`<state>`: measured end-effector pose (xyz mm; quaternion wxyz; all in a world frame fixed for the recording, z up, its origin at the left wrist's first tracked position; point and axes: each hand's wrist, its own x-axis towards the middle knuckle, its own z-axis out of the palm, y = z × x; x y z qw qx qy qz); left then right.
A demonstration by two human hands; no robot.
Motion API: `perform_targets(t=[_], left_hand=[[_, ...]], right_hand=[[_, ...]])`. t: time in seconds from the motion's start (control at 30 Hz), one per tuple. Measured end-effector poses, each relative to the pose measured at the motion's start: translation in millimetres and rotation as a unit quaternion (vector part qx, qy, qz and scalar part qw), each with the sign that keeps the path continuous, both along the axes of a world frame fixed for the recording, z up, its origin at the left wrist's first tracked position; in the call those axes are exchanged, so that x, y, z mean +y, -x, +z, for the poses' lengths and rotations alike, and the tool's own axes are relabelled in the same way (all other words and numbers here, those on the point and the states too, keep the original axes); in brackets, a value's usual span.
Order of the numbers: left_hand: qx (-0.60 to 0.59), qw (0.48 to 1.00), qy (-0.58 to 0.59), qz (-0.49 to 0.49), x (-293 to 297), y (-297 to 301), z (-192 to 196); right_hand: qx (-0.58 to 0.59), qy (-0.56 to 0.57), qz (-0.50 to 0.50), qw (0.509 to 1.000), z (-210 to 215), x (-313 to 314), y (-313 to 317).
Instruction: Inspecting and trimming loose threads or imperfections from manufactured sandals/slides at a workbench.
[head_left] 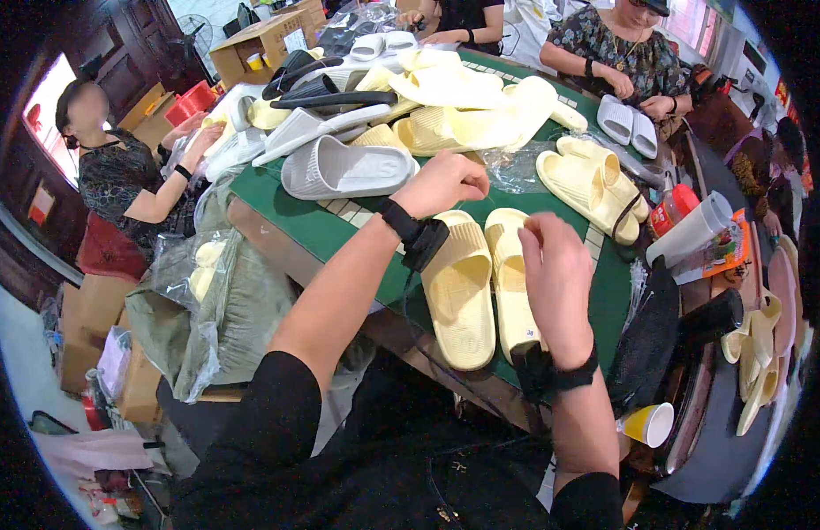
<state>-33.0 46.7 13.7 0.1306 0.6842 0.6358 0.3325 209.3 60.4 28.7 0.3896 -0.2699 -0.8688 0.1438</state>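
In front of me on the green table top lies a pair of pale yellow slippers, side by side. The left slipper shows whole; the right slipper is partly behind my hand. My left hand hovers beyond the pair's toe ends, its fingers closed in a pinch. Over the right slipper hangs my right hand, thumb and fingers curled together. Whatever either hand pinches is too small or hidden to make out. A grey slipper rests just left of my left hand.
A heap of yellow slippers covers the far side. Another yellow pair lies to the right, near a red-capped jar and a white cup. A yellow paper cup stands lower right. Co-workers sit around the table.
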Motion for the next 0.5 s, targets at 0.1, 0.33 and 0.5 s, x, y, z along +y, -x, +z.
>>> perform_targets(t=[0.1, 0.33, 0.5], left_hand=[[-0.039, 0.998, -0.05, -0.018, -2, -1, -8], [-0.12, 0.992, -0.033, -0.011, -9, 7, -29], [-0.278, 0.96, -0.008, 0.007, -14, 6, -44]], right_hand=[[0.016, -0.016, 0.055, 0.998, -8, 27, 34], [-0.023, 0.193, 0.111, 0.975, -45, 60, 78], [0.016, 0.168, 0.068, 0.983, -60, 54, 81]])
